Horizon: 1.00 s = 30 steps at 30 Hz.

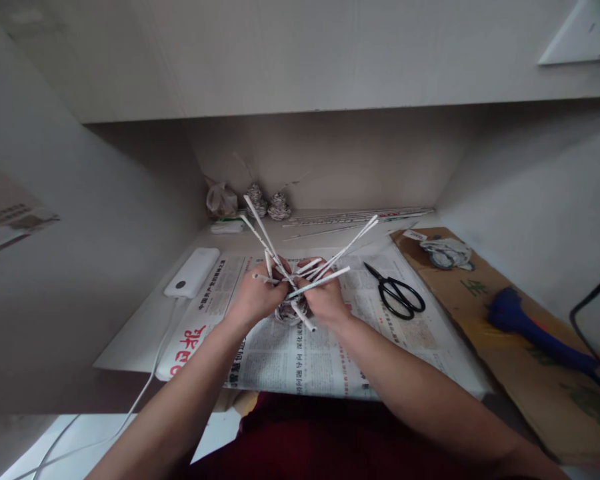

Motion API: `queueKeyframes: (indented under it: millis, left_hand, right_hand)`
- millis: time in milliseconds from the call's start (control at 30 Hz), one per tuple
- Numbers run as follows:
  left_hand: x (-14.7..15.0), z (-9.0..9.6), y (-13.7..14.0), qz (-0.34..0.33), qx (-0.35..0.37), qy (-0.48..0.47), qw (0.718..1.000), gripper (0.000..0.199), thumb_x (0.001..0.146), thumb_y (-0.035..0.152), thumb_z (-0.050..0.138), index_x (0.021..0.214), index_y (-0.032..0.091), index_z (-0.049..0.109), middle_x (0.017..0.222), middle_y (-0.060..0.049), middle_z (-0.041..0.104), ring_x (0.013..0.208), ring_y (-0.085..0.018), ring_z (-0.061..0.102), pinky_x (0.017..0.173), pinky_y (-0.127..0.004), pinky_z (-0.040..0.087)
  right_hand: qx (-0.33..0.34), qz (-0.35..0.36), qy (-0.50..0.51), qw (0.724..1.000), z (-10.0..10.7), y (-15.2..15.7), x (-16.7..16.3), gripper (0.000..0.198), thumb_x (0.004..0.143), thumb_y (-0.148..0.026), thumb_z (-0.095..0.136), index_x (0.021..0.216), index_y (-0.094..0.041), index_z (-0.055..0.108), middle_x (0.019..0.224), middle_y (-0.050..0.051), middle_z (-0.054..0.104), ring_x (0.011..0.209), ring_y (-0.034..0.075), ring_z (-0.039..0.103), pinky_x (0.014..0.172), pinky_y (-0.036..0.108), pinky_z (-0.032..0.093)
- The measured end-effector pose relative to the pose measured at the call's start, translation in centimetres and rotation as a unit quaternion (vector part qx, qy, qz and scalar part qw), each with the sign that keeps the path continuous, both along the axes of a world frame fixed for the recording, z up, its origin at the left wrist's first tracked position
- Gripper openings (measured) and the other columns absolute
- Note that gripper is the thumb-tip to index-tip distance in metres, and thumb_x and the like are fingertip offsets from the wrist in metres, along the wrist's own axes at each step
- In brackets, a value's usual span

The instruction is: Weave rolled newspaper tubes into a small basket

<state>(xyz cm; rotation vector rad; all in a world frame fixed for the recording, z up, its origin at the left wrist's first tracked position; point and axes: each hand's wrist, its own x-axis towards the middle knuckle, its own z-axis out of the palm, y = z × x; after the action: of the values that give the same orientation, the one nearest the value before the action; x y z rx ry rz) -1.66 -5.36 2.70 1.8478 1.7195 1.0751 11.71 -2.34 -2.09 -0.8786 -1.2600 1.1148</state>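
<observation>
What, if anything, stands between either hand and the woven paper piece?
Nothing visible: the left hand and right hand are both on the woven paper piece. Paper sticks jut out around them, and the scissors lie off to the right.

Over my feed, I'm noting black scissors (385, 282) lying on newspaper (270, 363); blue tool (535, 335) resting on cardboard (473, 317).

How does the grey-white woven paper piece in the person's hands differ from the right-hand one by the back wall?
The grey-white woven paper piece in hand is held by the left hand and right hand; the grey-white woven paper piece at the back stands untouched.
Many slim white paper sticks splay from the held piece; only faint, thin strands show near the back one's top.
Both look woven from paper strips.
</observation>
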Motion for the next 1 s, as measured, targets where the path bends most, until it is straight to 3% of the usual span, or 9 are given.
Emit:
queueKeyframes:
  millis: [233, 533, 667, 833, 1000]
  left_hand:
    - [-0.1, -0.5, 0.1, -0.001, -0.003, -0.012, 1.000, 0.015, 0.072, 0.018, 0.058, 0.085, 0.020, 0.064, 0.071, 0.001, 0.068, 0.068, -0.015, 0.064, 0.062, -0.023, 0.047]
    - [-0.1, 0.6, -0.2, -0.012, -0.049, 0.013, 0.999, 0.021, 0.075, 0.026, 0.060, 0.092, 0.020, 0.071, 0.086, -0.005, 0.075, 0.082, -0.021, 0.069, 0.072, -0.028, 0.050]
    - [0.5, 0.4, 0.0, 0.041, -0.054, 0.011, 0.998, 0.022, 0.078, 0.033, 0.059, 0.087, 0.018, 0.072, 0.085, -0.007, 0.075, 0.080, -0.022, 0.069, 0.070, -0.029, 0.049]
    - [1.2, -0.3, -0.2, 0.116, 0.001, 0.065, 0.991, 0.026, 0.080, 0.036, 0.056, 0.084, 0.015, 0.070, 0.082, -0.009, 0.074, 0.078, -0.023, 0.068, 0.068, -0.029, 0.047]
    - [1.0, 0.2, -0.6, 0.070, -0.009, 0.031, 0.997, 0.019, 0.077, 0.029, 0.058, 0.083, 0.017, 0.071, 0.081, -0.006, 0.074, 0.076, -0.021, 0.068, 0.069, -0.027, 0.048]
  right_hand:
    - [-0.030, 0.002, 0.017, 0.999, -0.6, 0.3, 0.0, 0.021, 0.066, -0.020, 0.066, 0.085, -0.021, 0.060, 0.072, -0.003, 0.063, 0.069, 0.016, 0.061, 0.065, 0.026, 0.050]
    - [-0.024, -0.021, -0.022, 0.999, -0.1, 0.0, 0.2, 0.022, 0.066, -0.019, 0.061, 0.088, -0.021, 0.062, 0.075, -0.001, 0.066, 0.069, 0.017, 0.063, 0.064, 0.027, 0.051]
    - [-0.017, -0.027, -0.018, 0.999, 0.1, 0.0, 0.2, 0.019, 0.066, -0.021, 0.063, 0.085, -0.020, 0.061, 0.071, -0.002, 0.063, 0.065, 0.016, 0.061, 0.062, 0.026, 0.050]
    - [-0.016, -0.034, -0.030, 0.999, 0.4, -0.1, 0.2, 0.019, 0.065, -0.017, 0.059, 0.083, -0.021, 0.059, 0.069, -0.003, 0.059, 0.062, 0.014, 0.056, 0.058, 0.025, 0.046]
    - [-0.013, -0.019, -0.030, 0.999, 1.3, -0.8, 0.3, 0.018, 0.067, -0.017, 0.058, 0.083, -0.022, 0.053, 0.064, -0.005, 0.055, 0.056, 0.013, 0.053, 0.053, 0.023, 0.043]
